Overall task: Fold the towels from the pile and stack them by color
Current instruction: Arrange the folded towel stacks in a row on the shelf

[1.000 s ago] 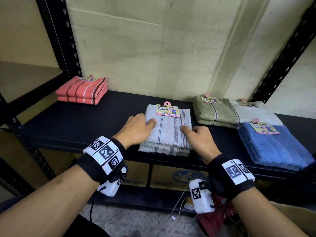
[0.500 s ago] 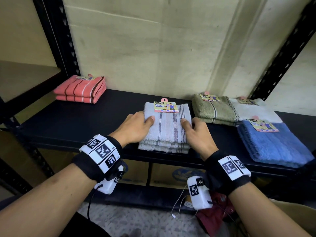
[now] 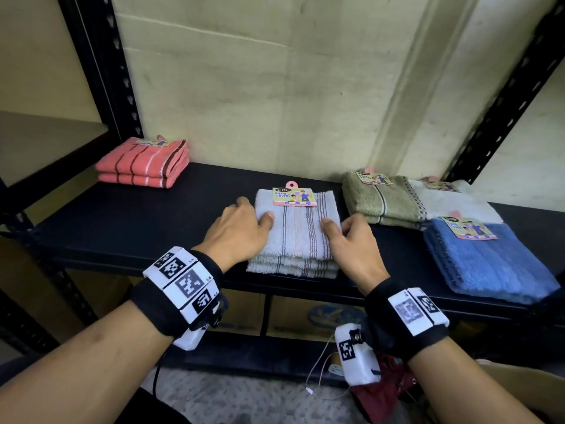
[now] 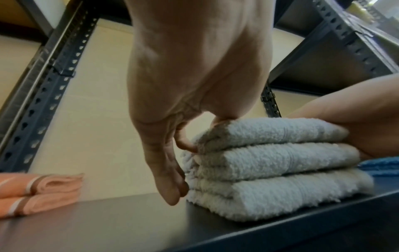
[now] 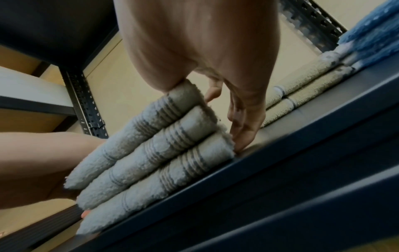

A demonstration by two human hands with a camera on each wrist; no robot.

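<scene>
A stack of three folded grey striped towels with a paper tag lies at the front middle of the black shelf. My left hand stands against its left side. The thumb lies on top, and the fingers point down along the towel edges. My right hand stands against the right side in the same way. Its thumb rests on the top towel, and its fingers reach down to the shelf beside the stack.
Two folded pink towels sit at the back left. An olive stack, a white towel and a blue towel lie at the right. Black slotted uprights frame the shelf. Cardboard boxes stand below.
Both hands have stayed on the sides of the grey stack and slid a little farther back along it. The stack looks slightly farther from the shelf's front edge.
</scene>
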